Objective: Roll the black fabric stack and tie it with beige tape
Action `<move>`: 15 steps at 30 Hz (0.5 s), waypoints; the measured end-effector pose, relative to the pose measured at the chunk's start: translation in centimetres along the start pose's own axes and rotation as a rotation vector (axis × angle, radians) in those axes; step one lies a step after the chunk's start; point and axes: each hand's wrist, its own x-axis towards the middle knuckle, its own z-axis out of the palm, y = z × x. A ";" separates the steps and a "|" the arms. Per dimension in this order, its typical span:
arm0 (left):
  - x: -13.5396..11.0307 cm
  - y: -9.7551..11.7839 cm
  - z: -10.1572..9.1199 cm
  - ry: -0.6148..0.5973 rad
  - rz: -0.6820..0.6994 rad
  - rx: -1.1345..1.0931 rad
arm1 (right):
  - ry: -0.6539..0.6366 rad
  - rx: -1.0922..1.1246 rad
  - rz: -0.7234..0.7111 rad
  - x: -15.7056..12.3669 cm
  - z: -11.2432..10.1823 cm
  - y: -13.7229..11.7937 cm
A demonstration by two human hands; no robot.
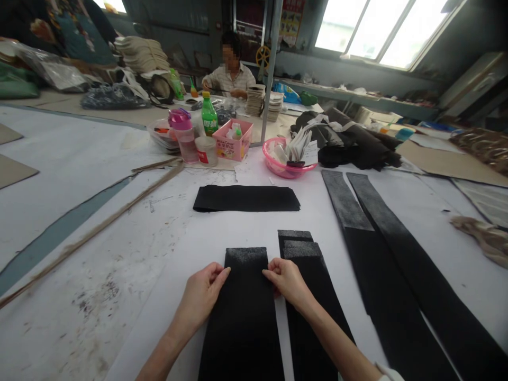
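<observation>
A black strip of material (242,317) with a greyish, speckled far end lies lengthwise in front of me. My left hand (202,291) pinches its left edge near that end, thumb and fingers together. On the opposite edge, my right hand (286,280) pinches the same strip between thumb and fingers. Beside it to the right, partly under my right forearm, are overlapping black strips (313,286) with similar greyish ends. Farther right lie two long black strips (357,254), side by side. A folded black piece (246,198) rests crosswise beyond my hands.
Across the white-covered table (166,233) stand a purple-lidded cup (186,143), a green bottle (209,116), a pink box (234,140) and a pink basin (283,168). A metal pole (271,79) rises behind. Dark fabric (353,140) is heaped at right. A person (234,79) sits opposite.
</observation>
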 end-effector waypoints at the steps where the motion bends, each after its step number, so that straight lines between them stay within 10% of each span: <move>1: 0.2 0.0 0.0 0.020 0.012 0.028 | -0.006 -0.011 0.002 0.0 0.0 0.0; 15: 0.5 -1.0 0.8 0.031 -0.015 0.104 | 0.189 -0.457 -0.197 1.5 -0.3 -0.1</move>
